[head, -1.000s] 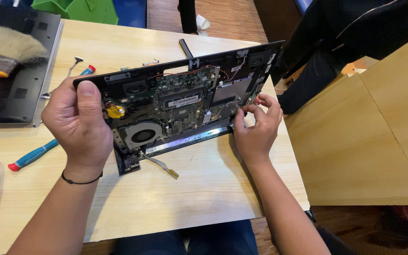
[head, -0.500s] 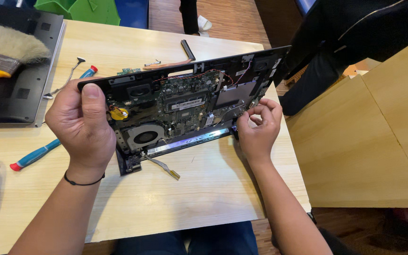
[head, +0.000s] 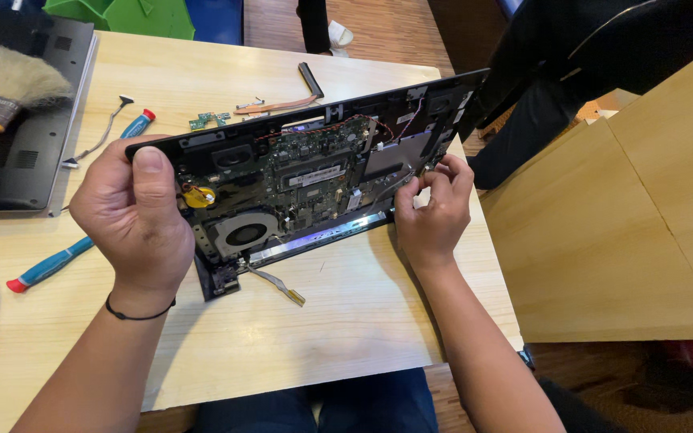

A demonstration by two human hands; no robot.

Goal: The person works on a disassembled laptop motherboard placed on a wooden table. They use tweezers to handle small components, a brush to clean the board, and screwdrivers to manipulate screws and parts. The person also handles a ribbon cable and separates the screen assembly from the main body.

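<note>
While the opened laptop base (head: 306, 172) stands tilted up on its front edge on the pale wooden table (head: 362, 321), both hands are on it: the left hand (head: 134, 216) is clamped around the left end, thumb pressed over the top rim, and the right hand (head: 431, 212) sits at the right end, fingers curled in tight against the board near the corner. Whether those right fingers pinch a small part, I cannot tell. Facing the camera are the green circuit board, a round fan (head: 242, 232) low on the left and a yellow coin cell (head: 200, 196) just beside the left thumb. A loose ribbon cable (head: 278, 282) trails from the bottom edge onto the table. Left of the wrist lies a blue screwdriver with a red tip (head: 46, 267); a second one (head: 136, 124) rests behind the base, near a small green board (head: 208, 120) and a copper heat pipe (head: 282, 104). At far left, a dark laptop cover (head: 22, 152) carries a brush (head: 2, 80)
</note>
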